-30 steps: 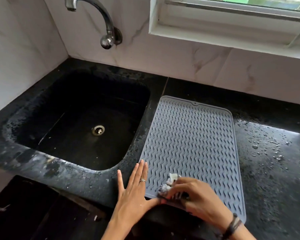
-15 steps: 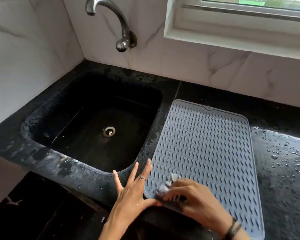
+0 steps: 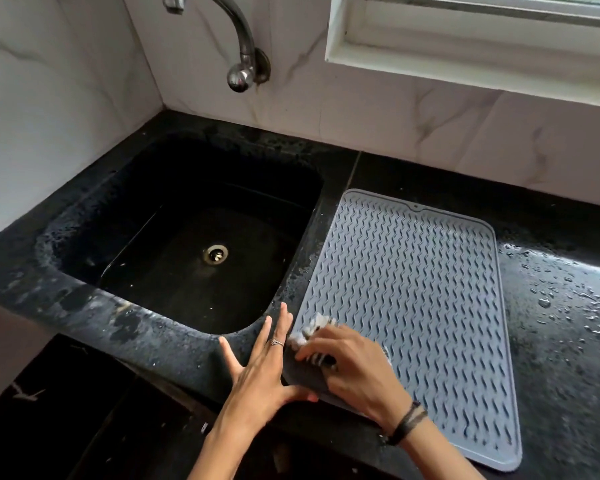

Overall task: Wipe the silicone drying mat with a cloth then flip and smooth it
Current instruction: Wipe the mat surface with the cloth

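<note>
Fingers (image 3: 326,336) of the right hand (image 3: 355,367) curled over a bunched cloth (image 3: 314,329), pinching it against the near-left corner of the silicone drying mat (image 3: 416,306). Fingers of the left hand (image 3: 257,372) straight and fanned apart, flat on the black countertop (image 3: 561,358) just beside the mat's left edge; thumb reaches under the right hand toward the mat's near edge. Whether the thumb pins the mat I cannot tell.

Mat lies flat, ribbed side up, on the counter right of the sink (image 3: 201,237). Long axis runs away from me toward the tiled wall, tilted slightly. Nearly the whole mat lies ahead and to the right of the cloth, so my judgement is that wiping has to travel forward and rightward from this corner. The right hand is the one on the mat; the left is set to brace the edge.

Hard to make out: the cloth is mostly covered by the right hand, only a pale striped fold shows. The mat's near-left corner sits under both hands. Water droplets on the counter right of the mat; wetness on the mat itself not readable. Tap (image 3: 239,74) above the sink, spout tip cut off by the frame top.
</note>
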{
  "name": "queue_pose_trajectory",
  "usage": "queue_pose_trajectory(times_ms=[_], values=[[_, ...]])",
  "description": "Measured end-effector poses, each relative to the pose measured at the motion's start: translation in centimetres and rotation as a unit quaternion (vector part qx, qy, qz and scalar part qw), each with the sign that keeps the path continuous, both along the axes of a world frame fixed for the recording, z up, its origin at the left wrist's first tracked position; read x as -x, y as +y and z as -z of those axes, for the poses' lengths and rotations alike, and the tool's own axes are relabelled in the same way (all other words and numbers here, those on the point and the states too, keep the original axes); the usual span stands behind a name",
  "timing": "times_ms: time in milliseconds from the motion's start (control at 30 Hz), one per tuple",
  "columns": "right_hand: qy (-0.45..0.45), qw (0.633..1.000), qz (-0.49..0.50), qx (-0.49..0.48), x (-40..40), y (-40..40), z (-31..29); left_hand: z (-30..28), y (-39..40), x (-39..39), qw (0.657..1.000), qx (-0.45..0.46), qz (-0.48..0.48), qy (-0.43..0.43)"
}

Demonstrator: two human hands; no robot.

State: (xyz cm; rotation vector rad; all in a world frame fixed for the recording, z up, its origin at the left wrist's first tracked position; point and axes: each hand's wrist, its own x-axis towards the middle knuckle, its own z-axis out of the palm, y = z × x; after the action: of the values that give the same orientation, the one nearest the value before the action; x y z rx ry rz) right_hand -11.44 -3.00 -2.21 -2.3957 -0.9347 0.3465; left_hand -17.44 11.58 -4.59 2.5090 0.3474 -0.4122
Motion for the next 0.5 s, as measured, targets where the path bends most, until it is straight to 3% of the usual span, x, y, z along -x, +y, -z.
queue_pose_trajectory(times_ms=[133,367,433,500], values=[[0.046,0.996,-0.058,0.046,0.3,-2.1,-1.0,-0.2,-0.1,-0.4,0.998,-0.043,0.039,0.008],[0.233,0.967,-0.007,0.104,-1.3,-8.0,-2.7,-0.9,-0.6,-0.2,0.995,-0.071,0.070,0.025],[0.292,0.954,0.036,0.050,-1.9,-10.3,-3.2,-1.6,-1.2,-0.1,0.993,-0.089,0.071,0.022],[0.381,0.914,0.119,-0.080,-2.3,-12.5,-3.7,-2.1,-2.0,0.0,0.991,-0.108,0.080,0.004]])
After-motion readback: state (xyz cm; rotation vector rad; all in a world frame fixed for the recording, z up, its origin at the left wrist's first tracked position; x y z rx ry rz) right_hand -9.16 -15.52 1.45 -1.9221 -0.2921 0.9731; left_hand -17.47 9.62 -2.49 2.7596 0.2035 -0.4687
